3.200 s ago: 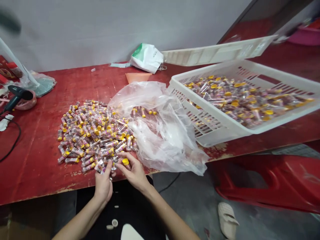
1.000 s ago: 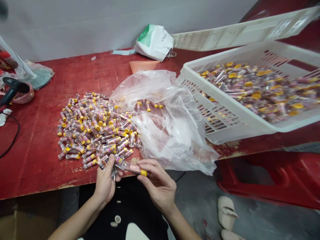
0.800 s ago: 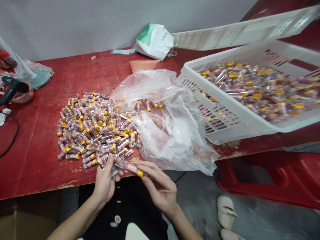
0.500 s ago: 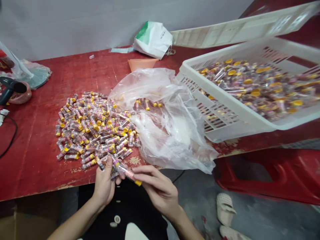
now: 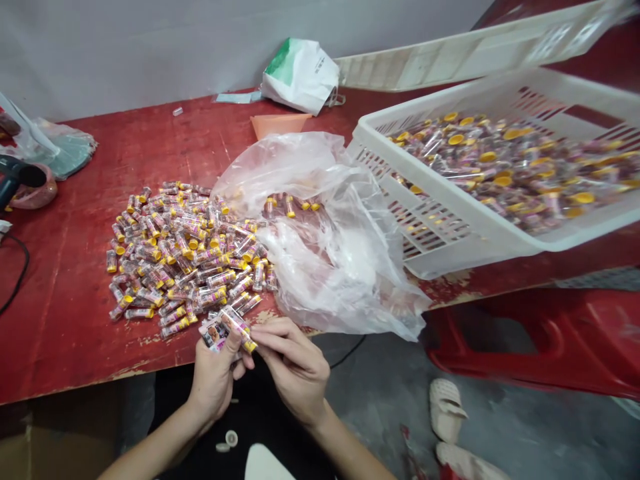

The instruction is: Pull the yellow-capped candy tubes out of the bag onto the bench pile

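Observation:
A clear tube with a yellow cap (image 5: pixel 235 327) lies across my left hand (image 5: pixel 216 380), and the fingertips of my right hand (image 5: pixel 293 363) press against its lower end. My left hand also pinches a small printed card (image 5: pixel 214 333) against the tube. Just beyond my hands spreads a loose pile of similar yellow-capped tubes (image 5: pixel 180 257) on the red wooden table (image 5: pixel 65 300). A crumpled clear plastic bag (image 5: pixel 325 267) lies to the right of the pile, with more tubes visible through it.
A tilted white slotted crate (image 5: pixel 440 227) full of tubes sits at right, with a white lid (image 5: pixel 465 53) behind it. A black heat gun (image 5: pixel 15 177), white paper bag (image 5: pixel 300 77) and orange scoop (image 5: pixel 280 123) lie on the table. Below stand a red stool (image 5: pixel 550 347) and slippers (image 5: pixel 445 407).
The tube has swung from pointing right to pointing down-right, its capped end now nearer my left hand. My right hand has moved left against it. The view has shifted slightly.

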A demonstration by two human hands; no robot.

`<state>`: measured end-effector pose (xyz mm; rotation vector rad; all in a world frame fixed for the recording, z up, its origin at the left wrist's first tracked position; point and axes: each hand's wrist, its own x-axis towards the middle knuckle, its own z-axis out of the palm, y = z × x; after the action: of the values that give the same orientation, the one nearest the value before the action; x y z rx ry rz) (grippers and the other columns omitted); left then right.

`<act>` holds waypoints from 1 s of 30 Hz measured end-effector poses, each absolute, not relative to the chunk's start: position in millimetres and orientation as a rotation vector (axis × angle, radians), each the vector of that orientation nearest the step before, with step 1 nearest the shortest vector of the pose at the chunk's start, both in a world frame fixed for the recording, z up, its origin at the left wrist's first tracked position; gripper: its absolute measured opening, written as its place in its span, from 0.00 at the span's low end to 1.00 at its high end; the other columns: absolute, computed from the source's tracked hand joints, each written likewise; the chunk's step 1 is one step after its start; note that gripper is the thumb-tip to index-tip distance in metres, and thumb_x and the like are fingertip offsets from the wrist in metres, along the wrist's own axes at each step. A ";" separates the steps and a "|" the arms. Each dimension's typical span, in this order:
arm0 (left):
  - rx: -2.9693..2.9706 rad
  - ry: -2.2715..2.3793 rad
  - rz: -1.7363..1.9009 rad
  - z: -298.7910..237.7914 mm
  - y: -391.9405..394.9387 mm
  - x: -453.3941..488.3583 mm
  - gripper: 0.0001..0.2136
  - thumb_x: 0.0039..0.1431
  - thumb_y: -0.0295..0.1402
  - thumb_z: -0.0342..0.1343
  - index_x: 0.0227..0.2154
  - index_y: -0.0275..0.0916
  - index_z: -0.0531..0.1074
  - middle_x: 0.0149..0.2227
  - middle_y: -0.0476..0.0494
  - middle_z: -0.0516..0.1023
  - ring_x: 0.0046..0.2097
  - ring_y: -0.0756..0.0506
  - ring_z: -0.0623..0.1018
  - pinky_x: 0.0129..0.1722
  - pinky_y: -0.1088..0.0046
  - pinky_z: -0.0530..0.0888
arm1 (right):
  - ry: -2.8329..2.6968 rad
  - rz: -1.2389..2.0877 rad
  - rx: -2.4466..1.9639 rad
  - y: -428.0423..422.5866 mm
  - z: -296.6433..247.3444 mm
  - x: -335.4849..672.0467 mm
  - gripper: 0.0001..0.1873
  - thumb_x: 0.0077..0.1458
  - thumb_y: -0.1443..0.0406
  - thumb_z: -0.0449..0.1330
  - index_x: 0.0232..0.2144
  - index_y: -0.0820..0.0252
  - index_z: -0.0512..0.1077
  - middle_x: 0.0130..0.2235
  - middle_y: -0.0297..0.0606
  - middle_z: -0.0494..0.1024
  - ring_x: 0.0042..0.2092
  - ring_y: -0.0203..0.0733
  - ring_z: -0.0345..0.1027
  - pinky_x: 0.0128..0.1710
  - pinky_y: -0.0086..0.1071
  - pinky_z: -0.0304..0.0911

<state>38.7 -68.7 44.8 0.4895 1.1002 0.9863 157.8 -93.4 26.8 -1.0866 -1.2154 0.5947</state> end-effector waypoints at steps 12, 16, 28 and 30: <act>0.368 1.093 1.043 24.7 -45.4 31.9 0.19 0.52 0.45 0.65 0.38 0.33 0.75 0.32 0.40 0.80 0.28 0.50 0.76 0.21 0.79 0.67 | -1.023 0.476 -1.304 -45.5 -16.8 170.6 0.10 0.59 0.70 0.61 0.39 0.54 0.81 0.37 0.39 0.80 0.41 0.42 0.75 0.41 0.36 0.71; 0.304 1.144 1.051 17.1 -36.3 14.5 0.18 0.53 0.40 0.65 0.41 0.32 0.76 0.39 0.35 0.82 0.36 0.45 0.80 0.29 0.75 0.76 | -1.151 0.416 -1.391 6.9 -30.4 199.7 0.08 0.59 0.65 0.60 0.37 0.56 0.80 0.40 0.41 0.81 0.44 0.43 0.75 0.45 0.37 0.71; 0.129 1.147 1.101 21.5 -22.8 13.2 0.07 0.55 0.28 0.64 0.37 0.34 0.76 0.38 0.40 0.83 0.37 0.46 0.82 0.36 0.71 0.81 | -1.251 0.506 -1.825 163.7 -2.4 296.6 0.15 0.63 0.60 0.59 0.48 0.64 0.70 0.49 0.43 0.74 0.47 0.43 0.71 0.47 0.43 0.69; 0.072 1.116 1.093 22.5 -19.0 14.4 0.04 0.56 0.28 0.63 0.35 0.34 0.76 0.38 0.41 0.82 0.37 0.47 0.82 0.36 0.72 0.81 | -1.318 0.580 -1.763 130.0 3.8 278.1 0.12 0.61 0.62 0.59 0.43 0.66 0.72 0.44 0.42 0.75 0.43 0.41 0.70 0.45 0.38 0.67</act>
<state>14.4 -19.0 22.5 0.0715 1.1164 1.0927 278.1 130.0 3.8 -1.7630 -1.3183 0.5805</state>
